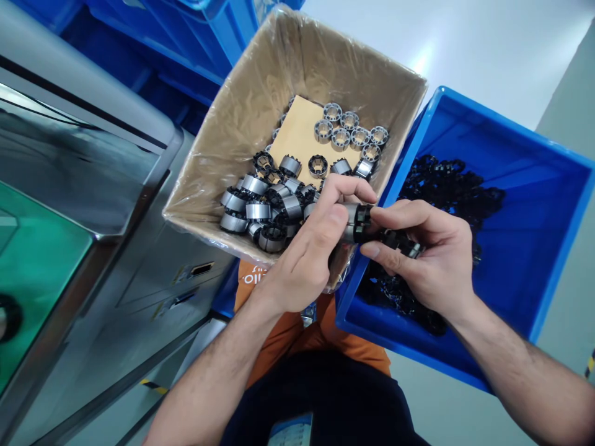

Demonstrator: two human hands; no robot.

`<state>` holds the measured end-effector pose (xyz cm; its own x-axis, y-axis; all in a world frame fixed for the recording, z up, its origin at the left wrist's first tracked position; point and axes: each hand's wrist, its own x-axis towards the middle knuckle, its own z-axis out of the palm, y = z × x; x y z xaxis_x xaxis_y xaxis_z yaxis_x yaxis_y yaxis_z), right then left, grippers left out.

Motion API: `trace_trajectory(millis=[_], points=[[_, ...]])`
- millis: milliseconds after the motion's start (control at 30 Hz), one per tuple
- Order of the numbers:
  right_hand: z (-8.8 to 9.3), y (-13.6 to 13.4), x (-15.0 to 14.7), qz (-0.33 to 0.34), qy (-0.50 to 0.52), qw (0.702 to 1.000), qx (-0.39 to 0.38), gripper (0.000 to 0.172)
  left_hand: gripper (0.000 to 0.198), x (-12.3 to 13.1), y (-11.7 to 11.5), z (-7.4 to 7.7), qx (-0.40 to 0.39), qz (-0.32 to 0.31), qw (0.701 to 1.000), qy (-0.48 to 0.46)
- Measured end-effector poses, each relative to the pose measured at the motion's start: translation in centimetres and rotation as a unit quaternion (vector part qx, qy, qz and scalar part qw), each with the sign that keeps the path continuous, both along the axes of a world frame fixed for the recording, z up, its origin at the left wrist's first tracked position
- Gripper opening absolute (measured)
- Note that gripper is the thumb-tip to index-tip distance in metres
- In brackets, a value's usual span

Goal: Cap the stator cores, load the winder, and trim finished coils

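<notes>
My left hand (309, 248) is closed around a silver motor stator core (349, 224), held over the near right edge of the lined box. Against the core's right end sits a black plastic toothed ring (362, 222). Thumb and fingertips of my right hand (427, 248) pinch at that ring, and more black plastic rings (402, 243) are tucked in its palm. Below my left hand, in the box, lies a heap of stator cores with black ends (274, 207). Several bare stator cores (341, 137) stand farther back on a tan cardboard sheet (297, 133).
The cardboard box (223, 142) has a clear plastic liner. At its right, a blue bin (520, 198) holds a pile of black plastic rings (446, 186). Blue crates (199, 37) stand behind, and a metal machine (153, 248) with a green surface (37, 260) is on the left.
</notes>
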<state>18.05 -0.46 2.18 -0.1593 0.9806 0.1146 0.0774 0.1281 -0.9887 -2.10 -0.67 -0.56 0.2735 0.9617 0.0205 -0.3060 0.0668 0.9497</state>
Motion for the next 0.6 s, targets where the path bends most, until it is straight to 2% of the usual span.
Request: trace_trajectory(millis=[200, 367, 533, 600], points=[[0.24, 0.04, -0.06, 0.023, 0.014, 0.999, 0.040, 0.036, 0.043, -0.44, -0.38, -0.13, -0.040, -0.056, 0.997, -0.020], [0.03, -0.22, -0.30, -0.029, 0.021, 0.998, -0.046, 0.032, 0.040, -0.33, -0.69, -0.03, -0.025, -0.024, 0.999, -0.001], [0.44, -0.34, 0.03, 0.001, -0.017, 0.998, 0.053, 0.032, 0.042, -0.44, -0.65, 0.03, -0.037, -0.057, 0.998, 0.004], [0.63, -0.42, 0.08, -0.004, -0.021, 0.998, 0.052, 0.034, 0.042, -0.45, -0.67, 0.20, -0.033, -0.043, 0.998, 0.012]])
